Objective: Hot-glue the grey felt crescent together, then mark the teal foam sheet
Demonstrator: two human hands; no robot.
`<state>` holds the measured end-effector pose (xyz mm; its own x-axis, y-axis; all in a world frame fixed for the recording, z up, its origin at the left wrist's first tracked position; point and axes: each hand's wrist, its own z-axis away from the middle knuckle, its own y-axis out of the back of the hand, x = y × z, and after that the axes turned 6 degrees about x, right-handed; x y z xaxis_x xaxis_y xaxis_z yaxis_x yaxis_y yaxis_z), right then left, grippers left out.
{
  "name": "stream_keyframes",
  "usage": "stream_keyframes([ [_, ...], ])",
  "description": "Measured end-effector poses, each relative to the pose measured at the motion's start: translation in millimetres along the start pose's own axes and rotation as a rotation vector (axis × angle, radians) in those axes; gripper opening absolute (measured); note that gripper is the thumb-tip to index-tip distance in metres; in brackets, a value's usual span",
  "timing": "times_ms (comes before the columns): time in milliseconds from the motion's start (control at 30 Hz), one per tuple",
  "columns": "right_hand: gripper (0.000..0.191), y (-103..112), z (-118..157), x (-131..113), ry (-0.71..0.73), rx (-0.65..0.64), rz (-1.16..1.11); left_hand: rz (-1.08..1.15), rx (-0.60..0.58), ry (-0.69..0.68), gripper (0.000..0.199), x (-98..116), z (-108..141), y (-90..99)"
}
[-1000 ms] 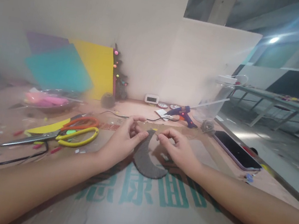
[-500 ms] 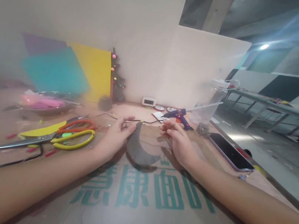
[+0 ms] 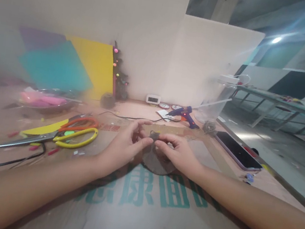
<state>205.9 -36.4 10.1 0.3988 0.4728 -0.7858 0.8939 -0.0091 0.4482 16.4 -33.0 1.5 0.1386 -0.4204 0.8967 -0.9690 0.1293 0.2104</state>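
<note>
Left hand (image 3: 126,143) and right hand (image 3: 180,153) each have the grip clamped on the far end of a flat, curved, dark-grey piece (image 3: 154,162), thumbs nearly touching.

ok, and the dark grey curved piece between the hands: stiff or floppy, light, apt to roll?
Probably fairly stiff: the dark grey curved piece shows no obvious sag along its lower edge. Likely light, as it looks thin. Being flat, it would likely slide rather than roll.
</note>
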Motion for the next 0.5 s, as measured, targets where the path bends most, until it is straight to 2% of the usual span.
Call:
stream_keyframes([
  [100, 0.016, 2.3, -1.0, -0.2, -0.016, -0.048, -0.004, -0.017, -0.037, -0.010, 0.046, -2.9, -2.3, 0.9],
  [267, 0.019, 8.8, -5.1, -3.8, -0.147, -0.209, -0.078, -0.042, -0.089, -0.019, 0.042, -4.0, -5.1, 1.4],
  [400, 0.016, 9.6, -5.4, -4.9, -0.094, -0.255, -0.065, -0.070, -0.085, -0.063, 0.030, -2.2, -4.5, 1.8],
  [500, 0.016, 6.2, -2.6, -3.0, -0.117, -0.258, -0.077, 0.003, -0.080, -0.037, 0.028, -3.4, -3.8, 2.0],
])
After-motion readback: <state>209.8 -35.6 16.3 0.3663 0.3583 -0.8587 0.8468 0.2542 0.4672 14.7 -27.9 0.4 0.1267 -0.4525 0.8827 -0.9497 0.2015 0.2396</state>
